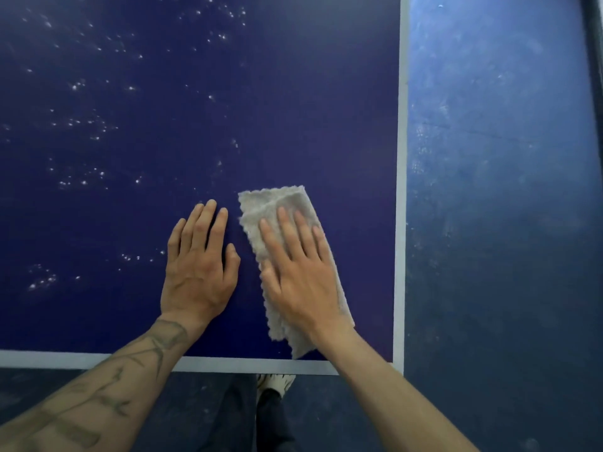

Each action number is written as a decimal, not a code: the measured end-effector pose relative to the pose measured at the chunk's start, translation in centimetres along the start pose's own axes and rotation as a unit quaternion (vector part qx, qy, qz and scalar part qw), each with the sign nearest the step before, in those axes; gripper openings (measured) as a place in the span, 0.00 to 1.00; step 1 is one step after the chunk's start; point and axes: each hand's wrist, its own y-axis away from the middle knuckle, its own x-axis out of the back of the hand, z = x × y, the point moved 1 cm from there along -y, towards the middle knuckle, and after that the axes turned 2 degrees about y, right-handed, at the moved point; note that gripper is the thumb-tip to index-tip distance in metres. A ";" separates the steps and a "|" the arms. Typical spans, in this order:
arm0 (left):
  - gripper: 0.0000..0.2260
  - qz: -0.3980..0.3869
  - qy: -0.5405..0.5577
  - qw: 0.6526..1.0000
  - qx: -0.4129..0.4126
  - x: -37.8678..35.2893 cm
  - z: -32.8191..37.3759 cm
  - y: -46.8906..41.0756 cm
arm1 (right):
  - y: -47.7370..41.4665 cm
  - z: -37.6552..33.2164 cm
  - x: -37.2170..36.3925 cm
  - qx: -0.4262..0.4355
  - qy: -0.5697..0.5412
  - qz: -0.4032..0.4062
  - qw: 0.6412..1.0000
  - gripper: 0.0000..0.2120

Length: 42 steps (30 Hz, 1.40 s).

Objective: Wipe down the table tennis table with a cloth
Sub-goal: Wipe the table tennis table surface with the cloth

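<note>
Cloth, folded and pale, lies flat under the right hand, whose 4 fingers press straight and slightly spread. Left hand rests flat just beside it, fingers straight and close together. Table tennis table runs open beyond both sets of fingertips; its white edge lines lie right of the right fingers and behind both wrists.

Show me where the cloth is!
In the head view, the cloth lies on the table under the right hand, beside the left hand, near the right edge.
</note>
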 end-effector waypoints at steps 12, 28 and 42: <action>0.26 -0.001 0.009 1.000 0.010 0.2 0.3 -0.1 | -2.9 4.0 0.8 -0.128 -0.013 0.038 0.991 0.31; 0.26 -0.002 0.021 1.000 0.016 0.5 0.6 -0.2 | 4.8 3.4 -0.1 -0.066 -0.002 -0.002 0.998 0.31; 0.25 0.000 0.013 1.000 0.011 0.6 0.5 -0.1 | 6.0 0.3 -1.1 -0.140 -0.013 0.021 0.990 0.31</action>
